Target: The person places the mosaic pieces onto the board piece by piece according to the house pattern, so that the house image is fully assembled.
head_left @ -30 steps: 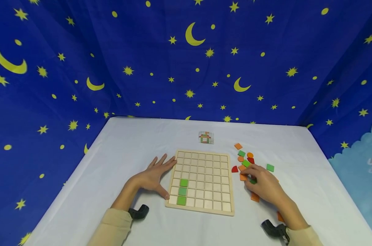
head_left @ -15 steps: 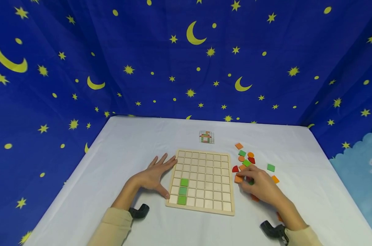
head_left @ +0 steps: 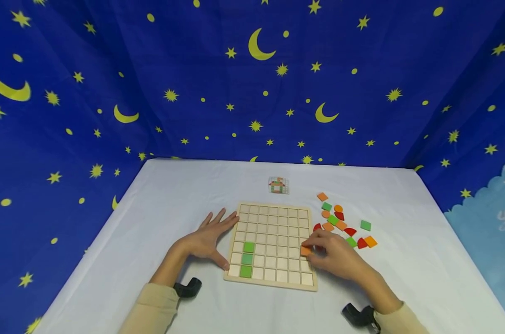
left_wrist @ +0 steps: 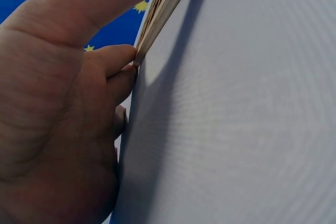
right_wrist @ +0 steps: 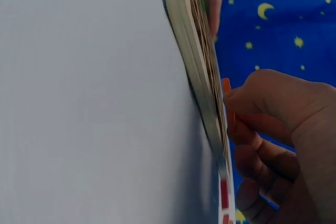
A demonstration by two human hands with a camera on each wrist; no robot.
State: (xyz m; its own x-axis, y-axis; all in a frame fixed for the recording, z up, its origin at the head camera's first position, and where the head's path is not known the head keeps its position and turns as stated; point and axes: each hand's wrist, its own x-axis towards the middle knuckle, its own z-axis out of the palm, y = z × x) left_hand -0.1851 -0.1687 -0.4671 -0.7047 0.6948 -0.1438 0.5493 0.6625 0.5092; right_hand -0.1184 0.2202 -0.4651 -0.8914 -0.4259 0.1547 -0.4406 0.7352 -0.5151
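Note:
A wooden grid board [head_left: 273, 236] lies in the middle of the table, with 3 green square tiles [head_left: 247, 259] stacked in one column near its lower left. My left hand [head_left: 206, 240] is spread along the board's left edge, its thumb and fingertips touching the frame. The left wrist view shows the same hand [left_wrist: 58, 98] against the wooden edge. With thumb and fingers, my right hand [head_left: 336, 255] pinches an orange square tile [head_left: 305, 251] over the board's right side. In the right wrist view that orange tile [right_wrist: 227, 90] stands out at the fingertips, just above the board's surface.
Right of the board lie several loose tiles: orange squares [head_left: 322, 197], green squares [head_left: 365, 225], orange circles [head_left: 338, 208] and red quarter-circles [head_left: 350, 231]. A small pattern card [head_left: 279, 185] lies beyond the board. A blue star-printed curtain [head_left: 219, 83] encloses the table.
My right hand has drawn an orange square tile out of the loose pile and carried it left, over the board's right edge. My left hand stays in place.

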